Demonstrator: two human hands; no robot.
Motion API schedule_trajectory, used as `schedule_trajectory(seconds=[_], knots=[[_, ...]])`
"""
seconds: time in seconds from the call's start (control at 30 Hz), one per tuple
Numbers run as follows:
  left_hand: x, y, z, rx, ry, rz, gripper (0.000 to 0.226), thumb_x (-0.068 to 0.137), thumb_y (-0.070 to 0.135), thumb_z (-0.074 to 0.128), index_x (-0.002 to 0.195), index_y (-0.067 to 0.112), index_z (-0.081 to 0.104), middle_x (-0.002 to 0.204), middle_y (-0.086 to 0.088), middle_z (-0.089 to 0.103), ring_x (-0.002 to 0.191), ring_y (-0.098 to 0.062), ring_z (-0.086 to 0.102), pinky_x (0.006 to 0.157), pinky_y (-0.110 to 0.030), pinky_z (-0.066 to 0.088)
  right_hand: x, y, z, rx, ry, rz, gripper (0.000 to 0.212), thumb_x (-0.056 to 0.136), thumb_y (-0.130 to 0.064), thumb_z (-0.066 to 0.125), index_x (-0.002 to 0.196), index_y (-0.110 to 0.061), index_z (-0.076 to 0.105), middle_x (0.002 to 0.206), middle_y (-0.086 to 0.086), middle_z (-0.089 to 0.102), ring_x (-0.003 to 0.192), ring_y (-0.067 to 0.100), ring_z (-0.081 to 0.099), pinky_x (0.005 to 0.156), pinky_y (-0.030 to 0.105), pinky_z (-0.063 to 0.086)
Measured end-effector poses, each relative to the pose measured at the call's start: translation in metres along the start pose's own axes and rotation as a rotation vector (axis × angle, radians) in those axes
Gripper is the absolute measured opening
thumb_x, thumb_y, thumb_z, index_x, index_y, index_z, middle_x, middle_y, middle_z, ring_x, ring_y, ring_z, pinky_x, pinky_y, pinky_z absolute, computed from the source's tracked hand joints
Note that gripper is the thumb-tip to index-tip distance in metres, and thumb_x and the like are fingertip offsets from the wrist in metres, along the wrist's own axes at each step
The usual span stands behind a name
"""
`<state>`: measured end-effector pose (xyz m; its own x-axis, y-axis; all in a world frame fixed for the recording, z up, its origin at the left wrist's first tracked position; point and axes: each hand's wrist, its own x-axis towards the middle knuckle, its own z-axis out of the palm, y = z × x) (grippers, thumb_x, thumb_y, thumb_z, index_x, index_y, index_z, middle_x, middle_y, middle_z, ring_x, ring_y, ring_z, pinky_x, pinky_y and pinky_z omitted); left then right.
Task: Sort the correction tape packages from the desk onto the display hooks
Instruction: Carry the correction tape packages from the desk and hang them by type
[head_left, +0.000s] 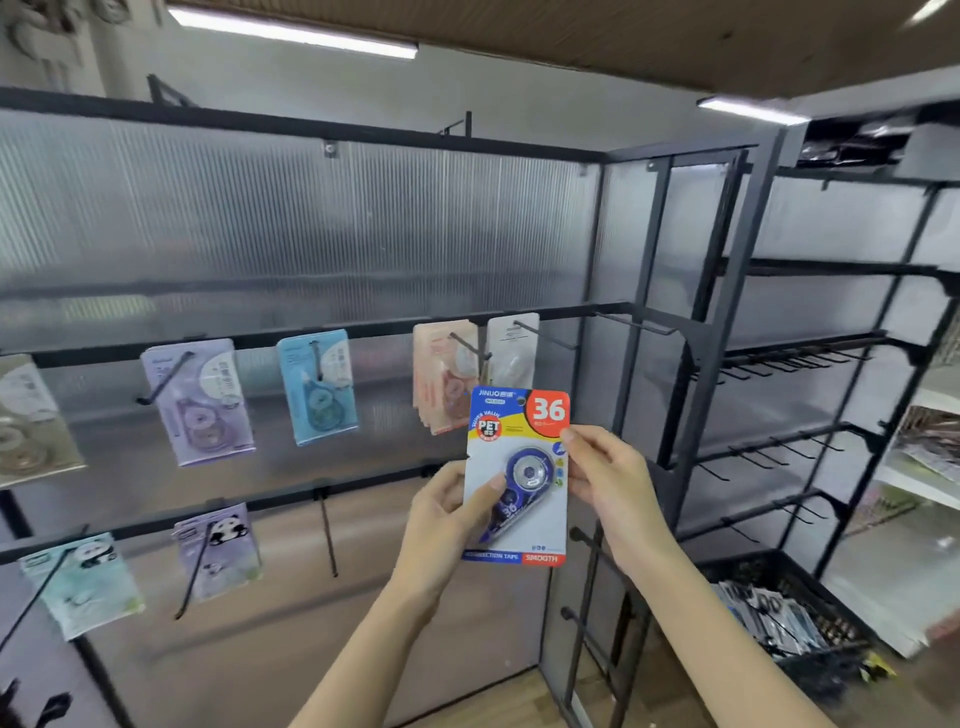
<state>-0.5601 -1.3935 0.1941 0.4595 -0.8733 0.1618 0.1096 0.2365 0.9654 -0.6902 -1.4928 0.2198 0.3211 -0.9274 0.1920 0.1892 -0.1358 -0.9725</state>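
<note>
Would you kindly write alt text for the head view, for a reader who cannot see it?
Two hands, left and right, hold a blue carded correction tape package upright by its side edges in front of a black display rack. Pastel packages hang from hooks on the rack's two rails, and one hook on the lower rail is bare.

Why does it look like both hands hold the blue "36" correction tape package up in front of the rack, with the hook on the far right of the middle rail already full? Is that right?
Not quite. The head view shows that far-right hook bare. The rest holds: the left hand and the right hand hold the blue "36" package before the rack.
</note>
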Motion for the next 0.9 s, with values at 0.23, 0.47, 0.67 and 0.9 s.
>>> schedule_trajectory(seconds=[0.23,0.47,0.67,0.9], knots=[[0.082,0.0,0.062,0.273,0.16,0.276,0.015,0.091,0.006,0.064,0.103,0.014,0.068,0.104,0.005,0.071,0.093,0.005,0.063,0.087,-0.014,0.047,0.085,-0.015,-0.093,0.032,0.043,-0.035,0.011,0.097,-0.016,0.054,0.097,-0.01,0.063,0.091,0.006,0.072,0.076,0.014,0.066,0.072,0.03,0.051],[0.148,0.006,0.126,0.757,0.273,0.441,0.042,0.095,0.015,0.06,0.136,0.013,0.052,0.137,0.006,0.053,0.128,-0.004,0.043,0.1,-0.008,0.024,0.163,-0.023,-0.171,-0.065,0.061,-0.05,0.013,0.098,-0.019,0.053,0.1,-0.01,0.063,0.092,0.005,0.071,0.072,0.009,0.066,0.061,0.02,0.052],[0.165,-0.008,0.147,0.917,0.318,0.4,0.039,0.098,0.016,0.053,0.137,0.011,0.049,0.143,-0.001,0.051,0.134,-0.017,0.044,0.104,-0.02,0.028,0.216,-0.017,-0.204,-0.162,0.081,-0.035,0.015,0.099,-0.019,0.052,0.103,-0.008,0.061,0.095,0.006,0.069,0.073,0.009,0.064,0.061,0.023,0.048],[0.167,-0.013,0.15,0.949,0.393,0.404,0.037,0.099,0.018,0.053,0.136,0.015,0.051,0.142,0.001,0.052,0.133,-0.016,0.045,0.103,-0.018,0.03,0.229,-0.012,-0.198,-0.18,0.021,-0.044,0.014,0.097,-0.025,0.055,0.1,-0.013,0.061,0.088,-0.002,0.069,0.071,0.006,0.068,0.056,0.02,0.049]])
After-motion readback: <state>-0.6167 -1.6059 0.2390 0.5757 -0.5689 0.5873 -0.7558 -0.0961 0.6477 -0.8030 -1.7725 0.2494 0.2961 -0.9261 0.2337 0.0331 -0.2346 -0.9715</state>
